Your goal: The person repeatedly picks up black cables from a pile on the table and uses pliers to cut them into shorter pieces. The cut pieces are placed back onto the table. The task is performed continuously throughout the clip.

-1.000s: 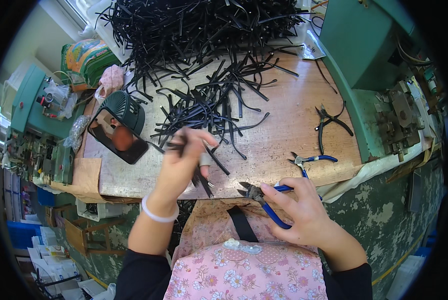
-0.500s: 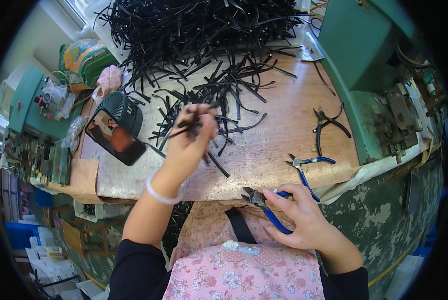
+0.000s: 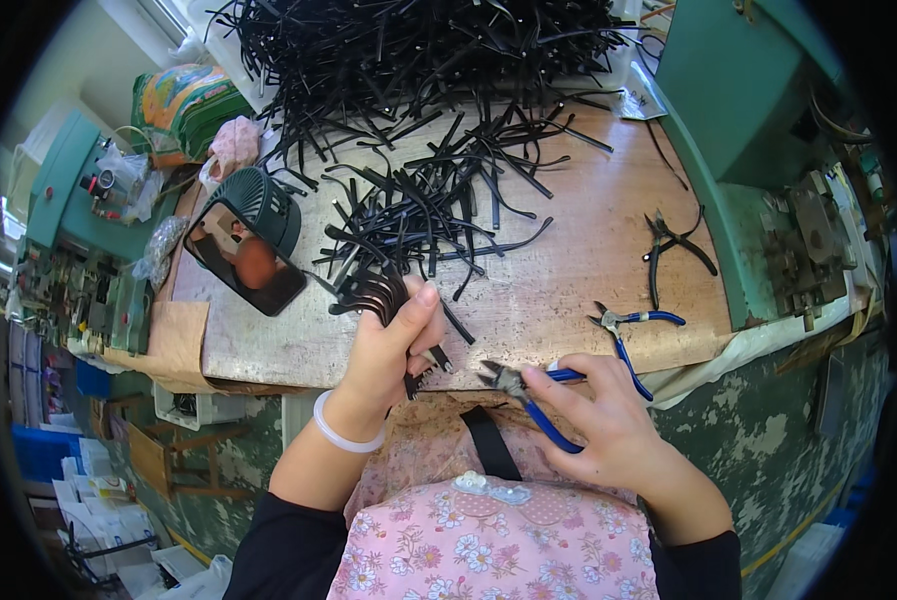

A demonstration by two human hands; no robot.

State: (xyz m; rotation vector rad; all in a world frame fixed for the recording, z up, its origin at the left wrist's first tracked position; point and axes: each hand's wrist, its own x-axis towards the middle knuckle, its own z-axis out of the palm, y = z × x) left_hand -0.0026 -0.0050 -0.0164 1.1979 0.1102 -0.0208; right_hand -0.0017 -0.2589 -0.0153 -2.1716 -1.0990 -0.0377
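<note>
My left hand (image 3: pixel 393 345) is closed around a small bunch of black eyeglass temples (image 3: pixel 373 293). Their curved tips fan out above the fingers, and the straight ends stick out below, close to the table's front edge. My right hand (image 3: pixel 613 425) grips blue-handled cutting pliers (image 3: pixel 508 381), handles spread and jaws pointing left toward the bunch but apart from it. Beyond my left hand, many loose eyeglass temples (image 3: pixel 448 200) lie scattered on the table, leading back to a large heap of them (image 3: pixel 428 50).
On the right of the table (image 3: pixel 558 275) lie a second blue-handled pair of pliers (image 3: pixel 623 335) and a black-handled pair (image 3: pixel 668 245). A phone (image 3: pixel 243 262) leans on a dark green fan (image 3: pixel 278 205) at left. Green machines (image 3: pixel 758 130) flank the table.
My left hand has come down from the loose temples toward the front edge, and the bunch in it now shows clearly. My right hand keeps holding the pliers in nearly the same place.
</note>
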